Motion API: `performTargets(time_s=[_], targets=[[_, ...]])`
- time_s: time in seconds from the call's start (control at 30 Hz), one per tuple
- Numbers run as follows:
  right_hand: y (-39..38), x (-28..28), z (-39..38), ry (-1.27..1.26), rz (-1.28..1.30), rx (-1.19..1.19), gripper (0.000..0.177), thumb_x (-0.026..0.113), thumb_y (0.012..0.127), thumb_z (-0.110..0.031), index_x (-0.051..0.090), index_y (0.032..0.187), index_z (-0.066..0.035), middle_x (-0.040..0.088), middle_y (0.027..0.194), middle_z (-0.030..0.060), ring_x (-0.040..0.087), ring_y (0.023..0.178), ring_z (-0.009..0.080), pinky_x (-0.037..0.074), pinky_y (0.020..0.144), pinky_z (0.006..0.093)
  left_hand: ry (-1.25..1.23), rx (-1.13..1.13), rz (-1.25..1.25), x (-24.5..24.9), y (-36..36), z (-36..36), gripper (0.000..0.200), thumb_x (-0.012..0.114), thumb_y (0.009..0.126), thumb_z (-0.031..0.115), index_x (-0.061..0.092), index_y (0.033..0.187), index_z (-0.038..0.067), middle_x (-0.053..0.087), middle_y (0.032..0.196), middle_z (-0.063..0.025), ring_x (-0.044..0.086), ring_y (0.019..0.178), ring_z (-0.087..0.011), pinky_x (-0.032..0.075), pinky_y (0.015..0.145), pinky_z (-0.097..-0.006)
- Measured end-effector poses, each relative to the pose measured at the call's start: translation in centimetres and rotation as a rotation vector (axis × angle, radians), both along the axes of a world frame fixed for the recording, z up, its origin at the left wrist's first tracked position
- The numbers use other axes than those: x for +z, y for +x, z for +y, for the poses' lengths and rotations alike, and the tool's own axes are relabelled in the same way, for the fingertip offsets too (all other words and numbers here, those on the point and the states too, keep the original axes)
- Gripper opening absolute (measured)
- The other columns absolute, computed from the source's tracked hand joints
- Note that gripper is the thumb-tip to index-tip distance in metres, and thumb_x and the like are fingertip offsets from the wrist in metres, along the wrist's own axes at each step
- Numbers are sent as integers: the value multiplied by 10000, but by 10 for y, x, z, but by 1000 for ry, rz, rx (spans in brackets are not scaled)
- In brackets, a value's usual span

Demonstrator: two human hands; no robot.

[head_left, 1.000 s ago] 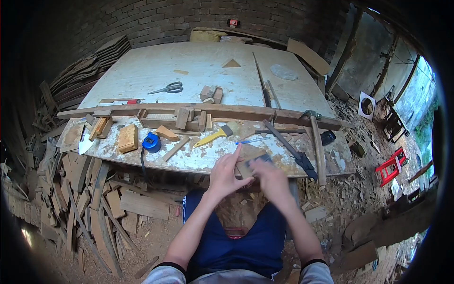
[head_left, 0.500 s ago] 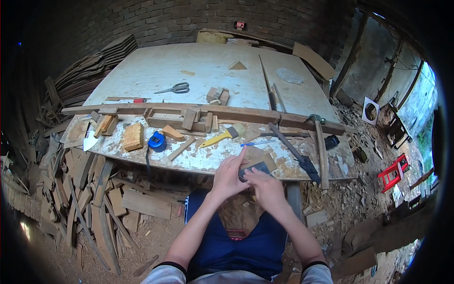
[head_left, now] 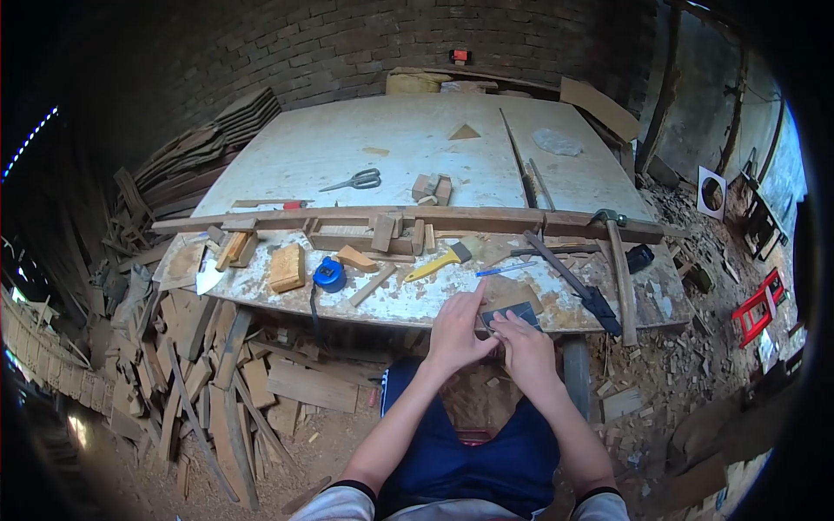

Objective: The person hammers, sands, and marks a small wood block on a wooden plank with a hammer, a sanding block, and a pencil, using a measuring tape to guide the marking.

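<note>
At the bench's front edge, both hands meet at a dark grey flat rectangular piece (head_left: 519, 312). My left hand (head_left: 459, 334) is at its left side, index finger pointing forward and thumb reaching toward the right hand. My right hand (head_left: 527, 347) lies over its near edge with fingers bent on it. A brown flat piece (head_left: 525, 296) shows just beyond the dark one. Ahead of the hands are a blue pen (head_left: 502, 269) and a yellow-handled paintbrush (head_left: 439, 261). The undersides of the fingers are hidden.
A blue tape measure (head_left: 329, 275) and a wooden block (head_left: 287, 267) stand left on the bench. To the right lie a hammer (head_left: 618, 278) and a long dark tool (head_left: 573, 285). A wooden beam (head_left: 347, 215) crosses the bench; scissors (head_left: 356, 181) lie beyond. Wood offcuts (head_left: 200, 382) cover the floor.
The view has shifted, so the bench and hands appear further right. The right hand's fingers sit closer to the left thumb, still at the dark flat piece.
</note>
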State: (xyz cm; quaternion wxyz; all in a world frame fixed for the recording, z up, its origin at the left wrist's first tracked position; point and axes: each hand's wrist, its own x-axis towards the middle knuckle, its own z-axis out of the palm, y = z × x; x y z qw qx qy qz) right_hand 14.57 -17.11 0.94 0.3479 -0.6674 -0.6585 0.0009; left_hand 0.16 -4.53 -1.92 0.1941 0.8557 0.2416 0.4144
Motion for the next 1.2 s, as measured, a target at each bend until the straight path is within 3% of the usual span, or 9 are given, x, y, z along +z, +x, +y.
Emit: performTargets(time_s=[0.1, 0.3, 0.4, 0.7, 1.03, 1.2], targets=[[3, -2, -7, 12, 11, 13, 221, 704, 1009, -65, 811, 1202, -45, 799, 1303, 169, 731, 1295, 392, 612, 1067, 483, 49, -41, 17, -6, -3, -1, 995, 923, 734, 269, 539, 1621, 34, 707, 1176, -160, 682, 1128, -379, 543, 1016, -481], [7, 1, -12, -5, 68, 29, 220, 691, 1021, -72, 807, 1204, -38, 798, 1308, 166, 727, 1305, 383, 611, 1072, 482, 7, -50, 16, -6, 1, -7, 918, 915, 766, 247, 562, 1588, 42, 663, 1191, -183, 648, 1159, -410, 535, 1006, -490], [20, 6, -13, 18, 66, 15, 228, 680, 1029, -73, 804, 1217, -36, 798, 1310, 160, 723, 1312, 378, 609, 1070, 482, -71, -97, -17, 2, 3, -8, 885, 923, 795, 147, 561, 1597, 50, 652, 1251, -180, 662, 1182, -398, 543, 1031, -471], [28, 11, -18, 170, 92, -68, 323, 671, 1013, 3, 772, 1318, -24, 775, 1363, 177, 709, 1327, 403, 600, 1081, 483, -93, -237, 25, 19, 11, -3, 901, 867, 837, -4, 518, 1653, 151, 531, 1377, -217, 623, 1229, -428, 562, 1003, -460], [36, 22, -13, 324, 77, -132, 372, 687, 981, 28, 759, 1343, -20, 768, 1385, 173, 711, 1319, 421, 603, 1070, 492, -108, -227, 46, 19, 14, -7, 875, 793, 849, -77, 515, 1648, 152, 508, 1372, -221, 615, 1225, -440, 557, 995, -465], [31, 16, -8, 259, 11, -132, 417, 683, 942, 66, 775, 1335, -41, 766, 1397, 159, 686, 1363, 416, 576, 1122, 490, -131, -218, 42, 18, 15, -7, 825, 784, 857, -80, 527, 1609, 140, 501, 1379, -225, 603, 1245, -451, 546, 1024, -462]])
